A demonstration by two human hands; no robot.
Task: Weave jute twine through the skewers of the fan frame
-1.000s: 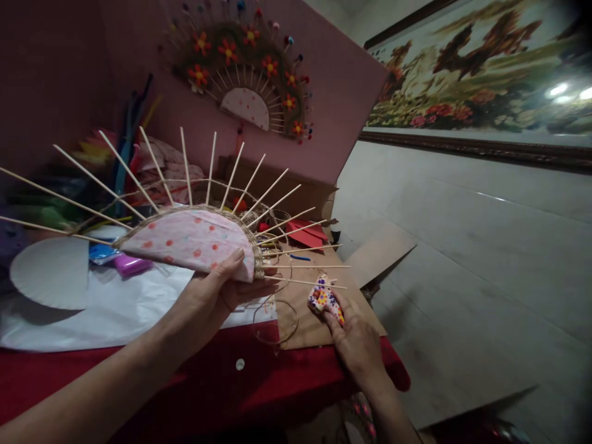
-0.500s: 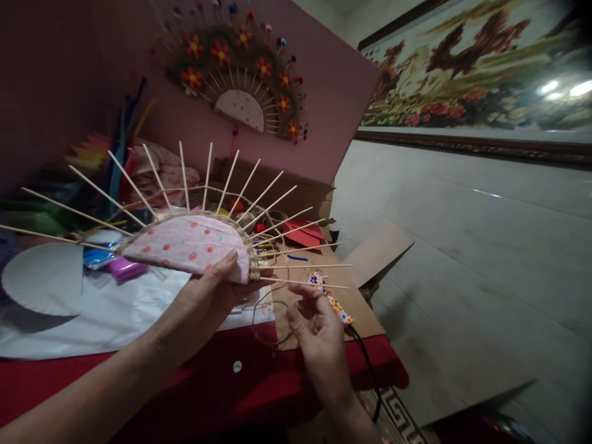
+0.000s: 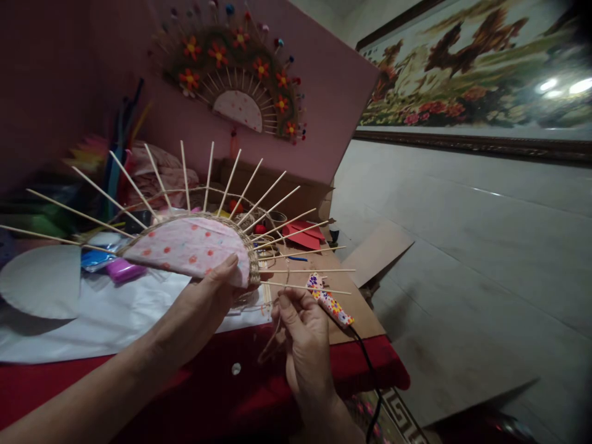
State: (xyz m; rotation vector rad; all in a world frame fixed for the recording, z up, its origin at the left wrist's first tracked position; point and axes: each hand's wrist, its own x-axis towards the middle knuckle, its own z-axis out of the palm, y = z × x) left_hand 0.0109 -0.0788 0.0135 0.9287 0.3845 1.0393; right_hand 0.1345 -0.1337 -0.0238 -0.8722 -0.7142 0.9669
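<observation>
My left hand [image 3: 213,302] grips a half-round piece covered in pink dotted fabric [image 3: 185,246], its thumb on the front and the fingers hidden behind. Wooden sticks [image 3: 231,182] fan out from the curved edge, where twine [image 3: 253,259] is woven between them in a narrow band. Just below the lowest right stick, my right hand [image 3: 303,327] pinches a loose length of twine [image 3: 268,354] between thumb and fingers. A strand also arcs loosely behind the sticks.
A flower-patterned tool with a black cord [image 3: 330,302] lies on cardboard at the right. Red paper [image 3: 303,234] is behind it. A white half plate [image 3: 41,280] and purple packet [image 3: 124,270] sit left. A finished flowered fan [image 3: 238,108] leans on a pink board.
My right hand has moved slightly left and closed into a pinch on the twine, whose loop has been drawn in. The left hand keeps its hold on the half-round piece.
</observation>
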